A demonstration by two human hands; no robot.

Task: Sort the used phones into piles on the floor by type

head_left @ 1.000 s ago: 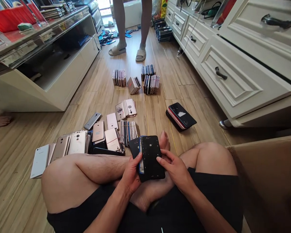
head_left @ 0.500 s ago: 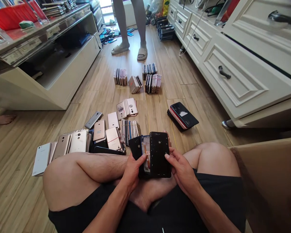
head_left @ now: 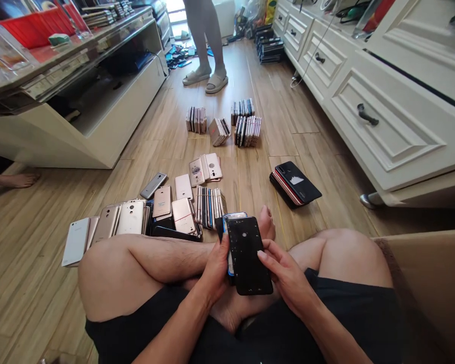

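Note:
Over my crossed legs, my right hand [head_left: 282, 265] grips the right edge of a black phone back cover [head_left: 250, 258], thumb on its face. The cover is scuffed along its edges and has a small round hole near the top. Behind it is a phone with a blue edge [head_left: 230, 270], mostly hidden, held in my left hand [head_left: 217, 265] with the thumb along its side. A further black piece shows at its upper left. Just beyond my left hand stands a banded row of phones [head_left: 208, 207] on edge.
Loose phones and covers [head_left: 131, 217] lie at front left. A stack topped by a black phone [head_left: 298, 182] is at right. More bundles [head_left: 246, 131] stand farther off, before a person's sandalled feet [head_left: 217, 83]. White drawers [head_left: 387, 126] and a cardboard box [head_left: 428, 273] flank the right.
The black cover has come lower and now overlaps more of the phone behind it, hiding its inside. The standing person's legs have moved closer together. The whole view has shifted slightly.

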